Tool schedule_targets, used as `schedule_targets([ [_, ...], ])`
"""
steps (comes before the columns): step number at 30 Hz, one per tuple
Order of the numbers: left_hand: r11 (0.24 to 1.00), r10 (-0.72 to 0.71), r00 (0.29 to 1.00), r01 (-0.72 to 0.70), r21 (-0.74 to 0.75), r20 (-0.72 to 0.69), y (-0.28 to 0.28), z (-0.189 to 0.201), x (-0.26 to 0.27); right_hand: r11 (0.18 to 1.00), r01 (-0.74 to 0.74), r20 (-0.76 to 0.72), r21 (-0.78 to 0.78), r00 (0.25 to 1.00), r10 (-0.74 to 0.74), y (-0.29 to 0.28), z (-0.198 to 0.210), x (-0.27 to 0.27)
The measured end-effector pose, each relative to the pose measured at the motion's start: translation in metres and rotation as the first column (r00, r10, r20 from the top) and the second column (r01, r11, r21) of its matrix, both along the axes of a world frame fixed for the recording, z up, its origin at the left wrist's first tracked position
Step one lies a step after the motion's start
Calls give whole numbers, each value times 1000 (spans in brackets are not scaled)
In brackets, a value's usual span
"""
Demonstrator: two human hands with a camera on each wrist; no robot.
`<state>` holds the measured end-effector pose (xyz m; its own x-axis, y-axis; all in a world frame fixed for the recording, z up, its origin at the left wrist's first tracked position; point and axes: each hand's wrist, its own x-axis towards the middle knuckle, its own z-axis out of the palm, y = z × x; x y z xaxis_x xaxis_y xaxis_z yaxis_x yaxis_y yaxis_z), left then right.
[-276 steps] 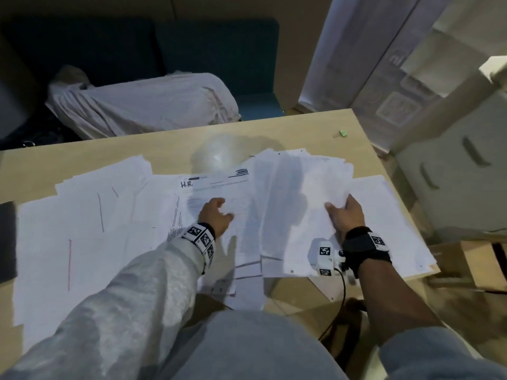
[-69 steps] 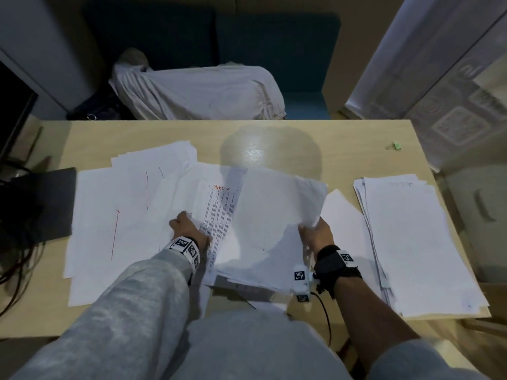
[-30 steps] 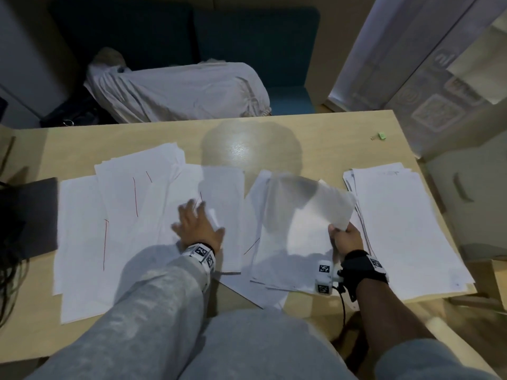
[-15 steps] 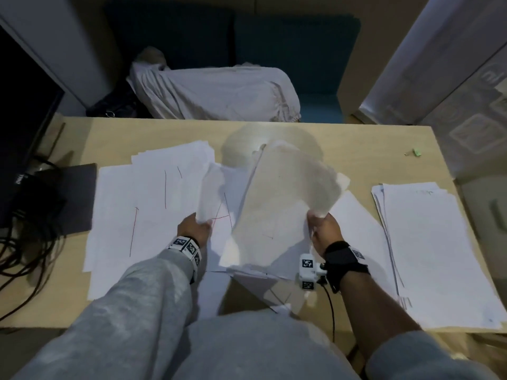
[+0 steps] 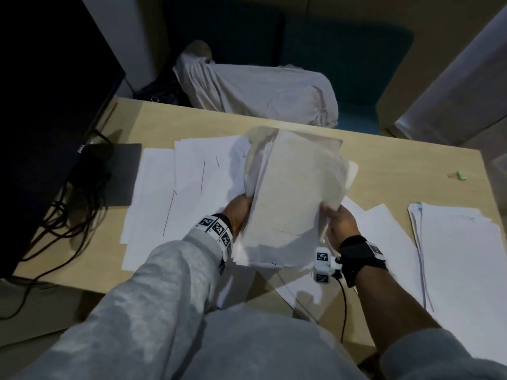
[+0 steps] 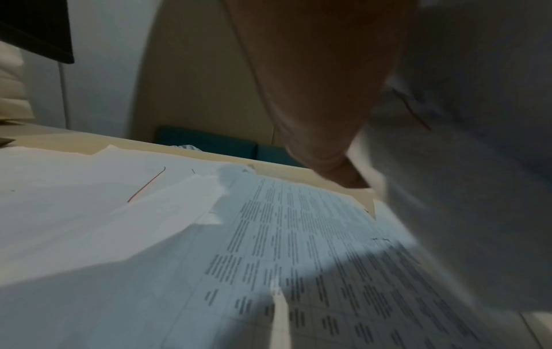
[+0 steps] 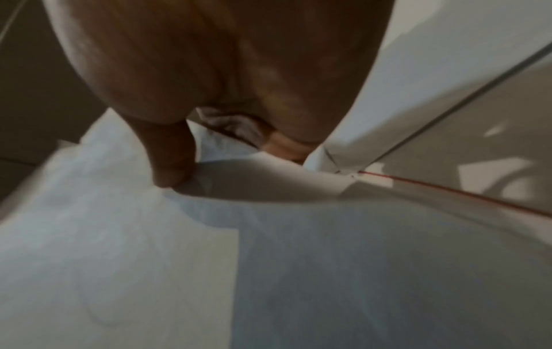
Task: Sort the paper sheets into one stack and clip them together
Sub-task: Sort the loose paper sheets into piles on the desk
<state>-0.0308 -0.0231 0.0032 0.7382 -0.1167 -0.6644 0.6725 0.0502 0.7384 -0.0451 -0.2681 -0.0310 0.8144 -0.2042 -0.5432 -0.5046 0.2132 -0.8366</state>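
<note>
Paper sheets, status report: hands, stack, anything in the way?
Left hand and right hand both grip a lifted bundle of sheets. Gathered stack lies at right; loose sheets remain left. Green clip untouched.

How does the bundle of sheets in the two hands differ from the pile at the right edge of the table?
The held bundle is lifted and tilted above the table, gripped by the left hand and right hand; the right pile lies flat, untouched. The bundle's edges fan out unevenly; the pile's are nearly squared. Both are white paper, unclipped.

An office: a wooden desk (image 5: 384, 160) strewn with paper sheets (image 5: 192, 187), beside a black monitor (image 5: 41, 105)
</note>
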Motion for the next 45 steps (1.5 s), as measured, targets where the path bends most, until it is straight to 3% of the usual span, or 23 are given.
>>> schedule_targets([
  [2,994,32,996,-41,-102,-89,7,-1,0,995,-61,-5,-84,998,61,4,1,3],
  [3,995,56,993,-65,-81,-106,11,-3,-1,982,-97,-22,-160,995,95,6,2,4],
  [5,979,91,996,-86,186,-19,26,-16,-4,946,-151,-79,-286,988,134,10,2,5],
  [6,926,48,997,-67,373,58,38,-26,-6,932,-150,-103,-331,987,122,12,1,6],
  [8,721,-35,997,-26,692,73,62,-42,-17,917,-110,-119,-384,990,70,14,0,6],
  [10,571,-30,997,70,818,-64,82,-51,-32,911,-90,-116,-402,992,47,16,-3,6],
  [12,507,-53,989,145,849,-138,94,-58,-43,915,-79,-126,-396,992,31,18,-8,6],
  [15,521,-77,990,143,842,-121,105,-64,-50,926,-65,-154,-372,988,7,24,-16,5],
  [18,665,-19,1000,24,746,-15,112,-71,-56,931,-32,-132,-363,991,-18,35,-13,5],
  [24,697,59,978,-185,693,202,120,-72,-61,938,122,-118,-326,979,-168,53,-25,5],
  [28,624,106,962,-263,736,253,127,-67,-61,943,133,-239,-306,948,-211,52,-39,5],
  [30,459,-39,966,-209,863,254,121,-60,-62,927,125,-309,-353,920,-241,44,-54,6],
  [31,428,-139,958,-170,888,250,116,-58,-61,922,118,-327,-370,912,-248,42,-59,6],
  [34,658,-176,972,-3,753,158,94,-55,-52,915,85,-329,-393,917,-226,46,-42,0],
  [35,692,-158,983,46,721,89,87,-57,-48,919,63,-343,-389,916,-208,44,-41,-2],
  [37,669,-151,988,112,735,-13,75,-59,-42,915,11,-353,-404,921,-167,40,-41,-7],
  [41,670,-186,982,143,728,-22,65,-60,-35,901,-31,-378,-432,914,-150,31,-40,-11],
  [45,887,-192,981,156,435,38,58,-49,-24,946,67,-357,-318,916,-185,27,-40,-9],
])
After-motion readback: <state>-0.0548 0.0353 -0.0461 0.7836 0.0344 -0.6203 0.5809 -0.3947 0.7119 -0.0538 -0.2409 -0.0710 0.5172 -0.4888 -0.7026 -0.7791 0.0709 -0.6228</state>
